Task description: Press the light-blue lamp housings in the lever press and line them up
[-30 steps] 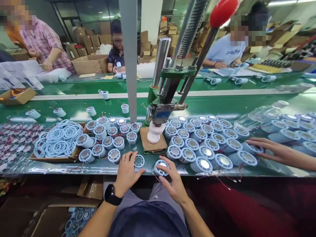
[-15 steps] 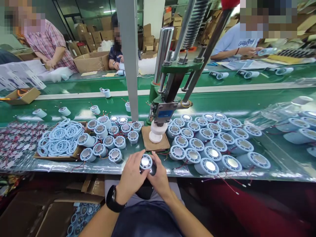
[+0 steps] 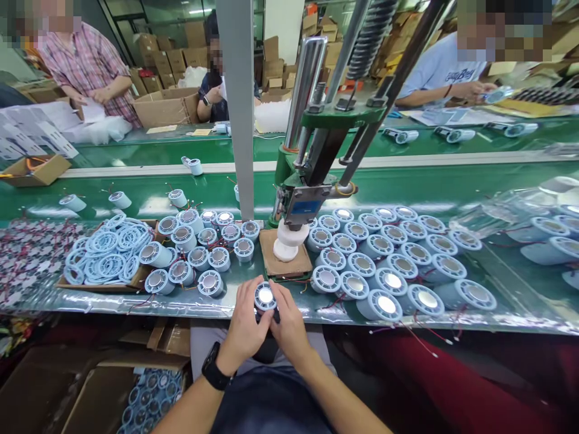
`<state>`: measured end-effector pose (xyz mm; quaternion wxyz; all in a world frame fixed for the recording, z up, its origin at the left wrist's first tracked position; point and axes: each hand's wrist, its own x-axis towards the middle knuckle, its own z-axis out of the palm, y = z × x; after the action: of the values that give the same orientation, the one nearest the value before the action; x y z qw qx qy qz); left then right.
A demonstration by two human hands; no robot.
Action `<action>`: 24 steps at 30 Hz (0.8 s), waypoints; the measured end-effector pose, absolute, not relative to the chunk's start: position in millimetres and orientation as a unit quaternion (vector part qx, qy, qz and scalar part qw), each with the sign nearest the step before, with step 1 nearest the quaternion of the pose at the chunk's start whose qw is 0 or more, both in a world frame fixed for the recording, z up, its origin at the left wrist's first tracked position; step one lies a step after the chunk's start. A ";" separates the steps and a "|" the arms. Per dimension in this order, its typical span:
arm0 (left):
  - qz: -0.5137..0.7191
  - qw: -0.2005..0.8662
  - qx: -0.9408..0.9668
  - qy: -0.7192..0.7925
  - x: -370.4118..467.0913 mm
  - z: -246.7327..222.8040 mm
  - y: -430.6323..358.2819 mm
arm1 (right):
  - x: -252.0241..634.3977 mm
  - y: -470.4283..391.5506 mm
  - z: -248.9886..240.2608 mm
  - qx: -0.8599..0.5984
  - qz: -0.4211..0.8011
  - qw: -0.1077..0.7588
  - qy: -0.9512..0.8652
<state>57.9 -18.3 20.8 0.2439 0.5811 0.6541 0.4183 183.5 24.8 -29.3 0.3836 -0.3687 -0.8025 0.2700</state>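
Low in the centre of the frame, the person wears a dark navy top (image 3: 266, 401) of plain cloth. Grey trousers (image 3: 202, 346) show just above it, on both sides. Around the left wrist, left of bottom centre, sits a black watch (image 3: 216, 366) with a dark, rounded face and a broad black band.

Lit at eleven o'clock by a light strip (image 3: 199, 11); stacked past ten with cardboard boxes (image 3: 177, 59); broken at twelve by a pale pillar (image 3: 284, 36); crossed nine-to-three by a green bench (image 3: 420, 190).
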 end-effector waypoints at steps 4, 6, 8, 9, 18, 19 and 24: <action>0.440 0.258 0.562 0.651 63.4 3.2 -18.2 | 204.8 38.3 -2.5 -0.328 0.244 0.271 -0.871; 0.439 0.282 0.542 0.659 59.7 7.5 -13.5 | 221.2 57.0 40.1 -0.300 0.202 0.254 -0.897; 0.431 0.295 0.536 0.664 51.8 21.1 -4.3 | 236.2 82.5 106.4 -0.284 0.123 0.318 -0.896; 0.430 0.294 0.539 0.662 47.2 30.2 2.2 | 241.7 97.1 145.8 -0.284 0.074 0.372 -0.880; 0.516 0.273 0.538 0.609 22.2 77.9 87.7 | 206.3 239.1 361.4 -0.332 0.039 0.599 -0.728; 0.525 0.279 0.533 0.602 21.6 76.8 93.7 | 200.5 247.2 359.8 -0.334 0.051 0.601 -0.724; 0.528 0.335 0.550 0.553 32.9 70.3 113.8 | 194.5 250.3 343.5 -0.304 0.079 0.643 -0.698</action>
<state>32.9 113.8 70.3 0.3353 0.5499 0.5532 0.5283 194.5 250.3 343.5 0.6434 -0.3040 -0.6981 0.0789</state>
